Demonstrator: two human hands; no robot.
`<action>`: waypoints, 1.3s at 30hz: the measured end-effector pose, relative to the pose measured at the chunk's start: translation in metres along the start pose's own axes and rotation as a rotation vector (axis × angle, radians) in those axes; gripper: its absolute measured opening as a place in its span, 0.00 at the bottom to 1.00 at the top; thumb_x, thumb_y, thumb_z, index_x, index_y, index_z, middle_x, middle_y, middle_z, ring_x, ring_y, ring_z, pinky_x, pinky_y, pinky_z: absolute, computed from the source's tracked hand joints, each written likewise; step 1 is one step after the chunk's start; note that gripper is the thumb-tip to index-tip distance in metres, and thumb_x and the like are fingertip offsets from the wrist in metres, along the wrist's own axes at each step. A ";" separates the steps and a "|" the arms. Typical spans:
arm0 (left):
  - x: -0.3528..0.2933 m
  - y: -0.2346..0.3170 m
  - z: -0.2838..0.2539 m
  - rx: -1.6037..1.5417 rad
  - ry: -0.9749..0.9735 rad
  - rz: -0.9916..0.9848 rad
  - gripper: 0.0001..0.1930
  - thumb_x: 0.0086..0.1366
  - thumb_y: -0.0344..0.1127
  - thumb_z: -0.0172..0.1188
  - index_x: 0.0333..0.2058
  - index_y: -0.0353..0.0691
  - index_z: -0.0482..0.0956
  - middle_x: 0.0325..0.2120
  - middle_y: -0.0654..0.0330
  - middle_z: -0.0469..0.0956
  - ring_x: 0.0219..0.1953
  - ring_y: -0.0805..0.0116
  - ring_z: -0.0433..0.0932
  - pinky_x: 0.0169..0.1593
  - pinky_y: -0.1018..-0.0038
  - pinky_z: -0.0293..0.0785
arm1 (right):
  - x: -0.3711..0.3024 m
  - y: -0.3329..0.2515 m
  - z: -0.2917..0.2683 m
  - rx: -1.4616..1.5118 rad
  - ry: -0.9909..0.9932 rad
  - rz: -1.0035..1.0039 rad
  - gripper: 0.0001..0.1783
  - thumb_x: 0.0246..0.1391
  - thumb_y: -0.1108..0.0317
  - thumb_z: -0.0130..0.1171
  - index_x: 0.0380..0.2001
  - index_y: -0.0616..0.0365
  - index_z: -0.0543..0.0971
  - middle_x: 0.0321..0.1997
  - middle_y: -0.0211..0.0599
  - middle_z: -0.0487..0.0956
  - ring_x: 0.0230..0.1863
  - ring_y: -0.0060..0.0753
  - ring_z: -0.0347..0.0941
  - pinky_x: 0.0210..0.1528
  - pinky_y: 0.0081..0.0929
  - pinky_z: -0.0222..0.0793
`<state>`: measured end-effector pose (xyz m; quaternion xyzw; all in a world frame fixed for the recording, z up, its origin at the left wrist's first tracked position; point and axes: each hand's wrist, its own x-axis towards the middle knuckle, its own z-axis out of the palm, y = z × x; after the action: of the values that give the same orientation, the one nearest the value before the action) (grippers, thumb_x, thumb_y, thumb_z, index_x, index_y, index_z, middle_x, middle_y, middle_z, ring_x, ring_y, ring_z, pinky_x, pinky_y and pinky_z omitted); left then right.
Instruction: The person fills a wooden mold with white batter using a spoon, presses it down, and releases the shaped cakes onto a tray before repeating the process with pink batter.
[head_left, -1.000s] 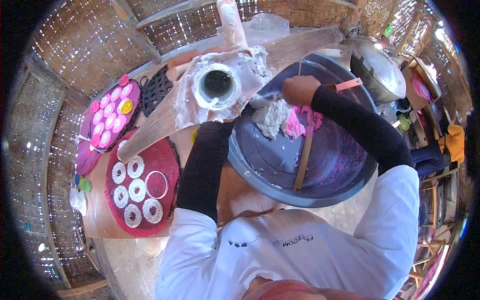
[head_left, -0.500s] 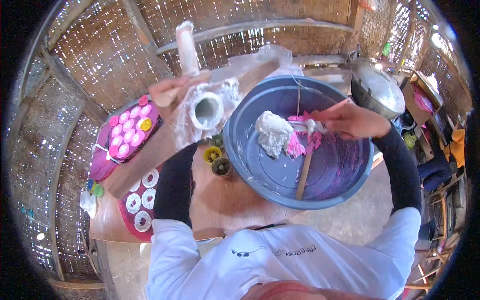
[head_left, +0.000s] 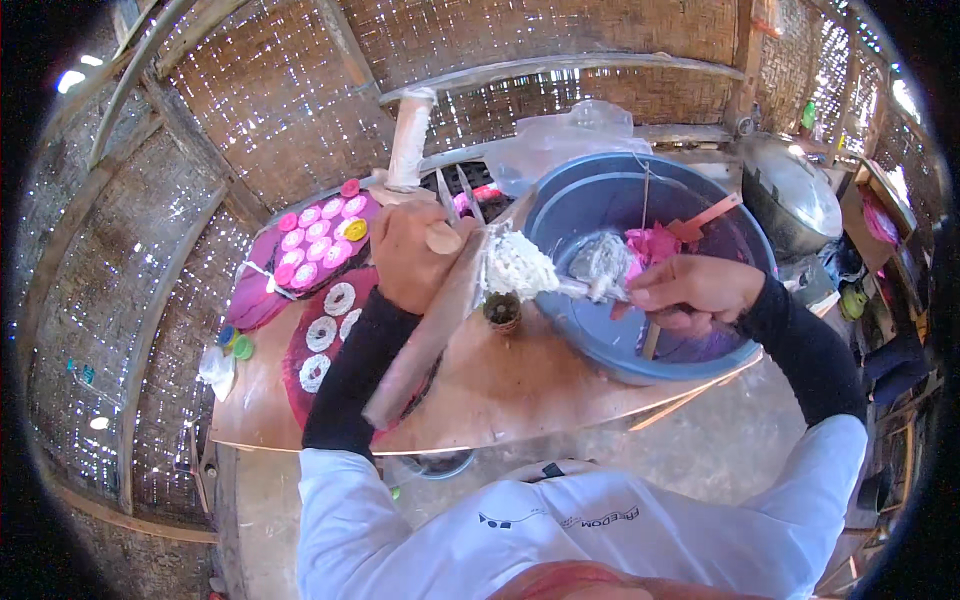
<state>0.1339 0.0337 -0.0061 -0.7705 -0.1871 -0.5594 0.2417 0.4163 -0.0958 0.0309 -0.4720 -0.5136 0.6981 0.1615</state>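
Observation:
My left hand (head_left: 412, 255) is wrapped round a wooden press (head_left: 425, 350), a long board with a pale round peg. The board is tilted, and white paste (head_left: 518, 266) is heaped on its side facing the basin. In my right hand (head_left: 695, 290) is a pale, paste-coated utensil (head_left: 580, 288), perhaps a spoon; its tip reaches the heap. That hand is over the big blue basin (head_left: 570, 345). Inside the basin are a greyish-white lump (head_left: 600, 262), pink paste (head_left: 652, 243), a red flat-bladed scraper (head_left: 705, 218) and a wooden stick.
A paste-smeared cylinder (head_left: 410, 140) stands behind my left hand. Pink and white rounds (head_left: 312, 240) and white rings (head_left: 322, 333) lie on the table's left side. Near the basin stands a small dark cup (head_left: 502, 312). A lidded metal pot (head_left: 795, 200) is at the far right.
The press has swung so its paste-covered side faces the basin, moving right and down. My right hand has come lower, carrying the utensil from inside the basin to the press.

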 end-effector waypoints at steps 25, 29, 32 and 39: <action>-0.072 -0.004 -0.172 0.540 -0.021 -0.391 0.21 0.46 0.46 0.59 0.37 0.43 0.69 0.32 0.58 0.70 0.37 0.61 0.69 0.42 0.62 0.58 | 0.106 -0.016 0.282 -0.753 1.165 -1.125 0.25 0.47 0.73 0.49 0.52 0.51 0.64 0.24 0.43 0.70 0.22 0.44 0.69 0.23 0.35 0.64; -0.073 0.002 -0.177 0.438 0.092 -0.455 0.23 0.46 0.46 0.61 0.37 0.40 0.66 0.30 0.57 0.69 0.33 0.62 0.69 0.40 0.65 0.58 | 0.131 0.001 0.313 -0.909 1.158 -1.077 0.32 0.45 0.78 0.45 0.57 0.51 0.57 0.31 0.45 0.64 0.27 0.45 0.67 0.26 0.35 0.64; -0.078 0.000 -0.185 0.257 0.175 -0.492 0.21 0.48 0.45 0.60 0.34 0.37 0.65 0.28 0.55 0.68 0.31 0.61 0.69 0.36 0.67 0.63 | 0.129 0.026 0.325 -0.892 1.019 -0.949 0.36 0.41 0.81 0.45 0.58 0.51 0.55 0.31 0.43 0.64 0.27 0.46 0.67 0.26 0.37 0.64; -0.094 -0.018 -0.205 0.282 -0.019 -0.500 0.24 0.57 0.52 0.46 0.45 0.39 0.64 0.39 0.56 0.71 0.42 0.61 0.69 0.51 0.63 0.58 | 0.074 0.059 0.306 -0.931 0.785 -0.774 0.30 0.43 0.80 0.46 0.54 0.53 0.62 0.31 0.44 0.70 0.28 0.45 0.70 0.29 0.35 0.66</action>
<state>-0.0627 -0.0731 -0.0397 -0.6645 -0.4497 -0.5626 0.1994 0.1415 -0.2408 -0.0485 -0.4922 -0.7922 0.0786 0.3521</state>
